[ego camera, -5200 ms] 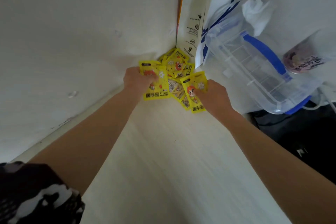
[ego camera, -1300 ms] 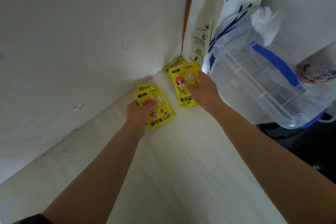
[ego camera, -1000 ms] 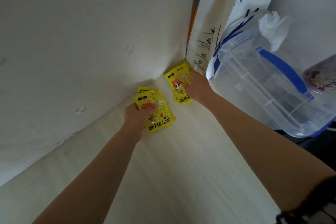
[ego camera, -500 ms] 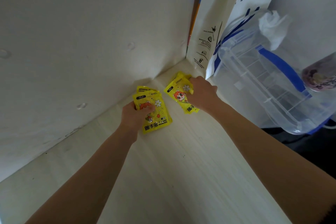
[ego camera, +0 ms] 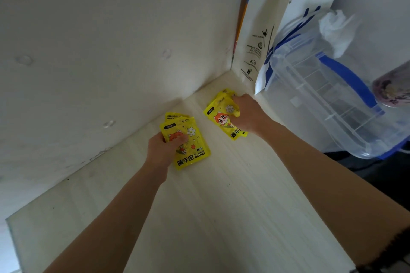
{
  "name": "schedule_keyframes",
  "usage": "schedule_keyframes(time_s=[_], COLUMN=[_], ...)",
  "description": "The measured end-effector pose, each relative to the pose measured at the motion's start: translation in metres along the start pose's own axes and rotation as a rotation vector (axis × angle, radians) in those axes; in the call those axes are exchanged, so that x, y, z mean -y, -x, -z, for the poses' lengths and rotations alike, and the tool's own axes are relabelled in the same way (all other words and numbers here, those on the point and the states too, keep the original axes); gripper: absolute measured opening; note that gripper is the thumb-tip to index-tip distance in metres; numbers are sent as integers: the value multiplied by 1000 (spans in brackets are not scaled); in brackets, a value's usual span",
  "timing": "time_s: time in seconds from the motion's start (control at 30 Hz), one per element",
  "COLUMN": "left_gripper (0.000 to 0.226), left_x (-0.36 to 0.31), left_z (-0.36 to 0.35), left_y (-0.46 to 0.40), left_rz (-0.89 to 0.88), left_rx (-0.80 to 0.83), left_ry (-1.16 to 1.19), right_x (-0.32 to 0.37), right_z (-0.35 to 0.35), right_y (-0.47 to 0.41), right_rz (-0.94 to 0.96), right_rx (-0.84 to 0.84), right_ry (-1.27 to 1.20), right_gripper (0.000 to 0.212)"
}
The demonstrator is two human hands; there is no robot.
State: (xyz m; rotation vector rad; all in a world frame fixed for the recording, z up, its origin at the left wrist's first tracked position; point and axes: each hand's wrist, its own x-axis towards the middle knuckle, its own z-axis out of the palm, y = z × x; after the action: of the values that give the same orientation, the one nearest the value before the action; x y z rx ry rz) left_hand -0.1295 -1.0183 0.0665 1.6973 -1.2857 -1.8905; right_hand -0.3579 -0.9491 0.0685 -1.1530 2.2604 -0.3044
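Packets in bright yellow, printed with a cartoon figure and the words HAND WARMER, sit in both hands over the pale bench [ego camera: 221,217]. The left hand [ego camera: 164,150] grips the near stack [ego camera: 190,142] from its left edge: the thumb [ego camera: 180,138] lies pressed across the printed face of the top packet, while the other fingers are hidden beneath the stack. The packets in this stack are fanned slightly, so that a second top edge shows behind the first. Whether its lower end touches the bench cannot be told. The right hand [ego camera: 249,115] holds the far bunch [ego camera: 220,117] from its right side, fingers [ego camera: 240,101] curled over the upper right corner and crumpling the wrapper there, with the lower end of the bunch poking out below the palm. The two lots lie near each other but apart, a strip of bare bench between them, both close to the corner where the wall [ego camera: 111,51] meets the bench. Just behind the right hand stands a white paper bag [ego camera: 261,29], and beside it leans a clear plastic box [ego camera: 321,104] with a blue handle [ego camera: 348,77].
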Motion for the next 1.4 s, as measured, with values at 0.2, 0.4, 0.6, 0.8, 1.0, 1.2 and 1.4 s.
schedule_keyframes(time_s=[0.2, 0.4, 0.6, 0.8, 1.0, 1.2, 1.4], left_gripper=[22, 18, 15, 16, 18, 20, 16], left_x=[19, 51, 79, 111, 152, 196, 247], left_z=[10, 29, 51, 75, 94, 99, 87], left_y=[32, 79, 133, 187, 236, 297, 357], left_rz=[32, 65, 50, 1, -44, -81, -140], left_rx=[-1, 21, 127, 292, 453, 639, 810], left_ry=[45, 61, 19, -58, -249, -446, -620], right_x=[-8, -22, -15, 5, 27, 34, 32], right_z=[-7, -44, -72, -114, -173, -231, -281], right_y=[65, 157, 260, 361, 466, 573, 682], right_rz=[-60, -237, -406, -512, -607, -757, -879], right_rx=[-72, -81, -215, -340, -550, -740, -933], right_ry=[-309, -780, -1094, -1281, -1434, -1465, -1557], right_gripper=[13, 20, 28, 29, 23, 23, 23])
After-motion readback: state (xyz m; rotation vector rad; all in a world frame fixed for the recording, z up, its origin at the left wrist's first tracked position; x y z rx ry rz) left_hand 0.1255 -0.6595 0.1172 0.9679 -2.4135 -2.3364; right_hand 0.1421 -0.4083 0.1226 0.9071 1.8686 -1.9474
